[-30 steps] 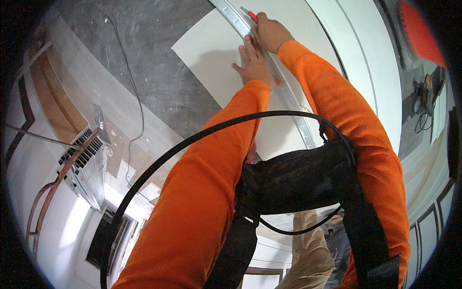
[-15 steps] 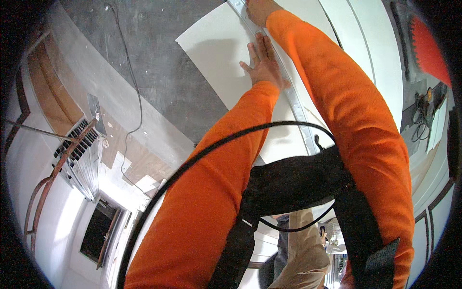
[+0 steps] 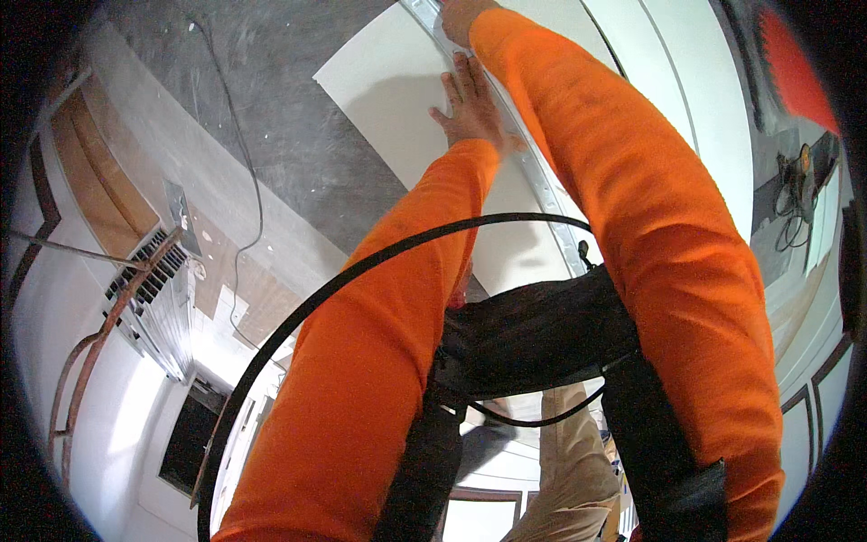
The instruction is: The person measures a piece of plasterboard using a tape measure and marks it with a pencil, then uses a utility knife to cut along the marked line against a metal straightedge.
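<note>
My left hand [image 3: 471, 110] lies flat with its fingers spread on a white board [image 3: 384, 113], fingertips against a long, pale metal strip [image 3: 545, 188]. The strip runs lengthwise over the board, with small holes along it. Farther up, at the top edge of the view, my right hand [image 3: 462, 20] is beside the same strip. Its fingers look curled, but most of them are cut off, and whatever they hold is hidden. Both forearms wear orange sleeves.
A dark cable [image 3: 246, 149] trails over the grey floor [image 3: 298, 81] at left. More white boards [image 3: 713, 99] lie to the right, with a red toothed-edge object [image 3: 795, 72] beyond. Black straps [image 3: 542, 330] and a black loop [image 3: 361, 271] cross below my arms.
My arms, the board and the strip sit slightly farther left and higher in view, along with the surroundings. Both hands keep about the same place on the strip.
</note>
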### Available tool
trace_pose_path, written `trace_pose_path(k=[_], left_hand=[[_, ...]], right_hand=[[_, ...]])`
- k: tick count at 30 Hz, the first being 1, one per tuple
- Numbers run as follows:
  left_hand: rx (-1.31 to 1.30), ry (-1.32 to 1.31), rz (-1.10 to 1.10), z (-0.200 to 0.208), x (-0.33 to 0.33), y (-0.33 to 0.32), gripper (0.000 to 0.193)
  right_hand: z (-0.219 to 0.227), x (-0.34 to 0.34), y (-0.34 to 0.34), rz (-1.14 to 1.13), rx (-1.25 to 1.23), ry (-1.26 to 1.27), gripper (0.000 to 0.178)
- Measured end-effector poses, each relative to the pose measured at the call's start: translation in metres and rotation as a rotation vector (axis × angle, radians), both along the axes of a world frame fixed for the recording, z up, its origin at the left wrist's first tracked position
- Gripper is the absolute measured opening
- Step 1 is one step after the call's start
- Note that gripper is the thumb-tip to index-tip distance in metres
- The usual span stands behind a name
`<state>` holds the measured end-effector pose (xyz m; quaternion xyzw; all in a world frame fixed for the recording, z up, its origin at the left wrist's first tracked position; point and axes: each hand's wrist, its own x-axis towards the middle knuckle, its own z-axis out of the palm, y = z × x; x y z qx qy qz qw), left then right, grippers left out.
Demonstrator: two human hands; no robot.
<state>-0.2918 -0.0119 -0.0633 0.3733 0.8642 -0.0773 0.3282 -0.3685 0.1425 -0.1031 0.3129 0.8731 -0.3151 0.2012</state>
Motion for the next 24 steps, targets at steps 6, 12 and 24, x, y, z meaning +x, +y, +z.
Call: trace_pose_path(k=[6,12,24], left_hand=[[0.004,-0.036,0.008,0.008,0.001,0.001,0.148],[-0.037,-0.027,-0.028,0.013,0.003,0.006,0.145],[0.152,0.055,-0.068,-0.019,0.000,-0.010,0.151]], right_hand=[[0.033,0.056,-0.023,-0.131,-0.124,-0.064,0.048],[0.060,0.119,-0.048,-0.185,-0.211,-0.162,0.048],[0.065,0.266,-0.112,-0.219,-0.242,-0.113,0.026]])
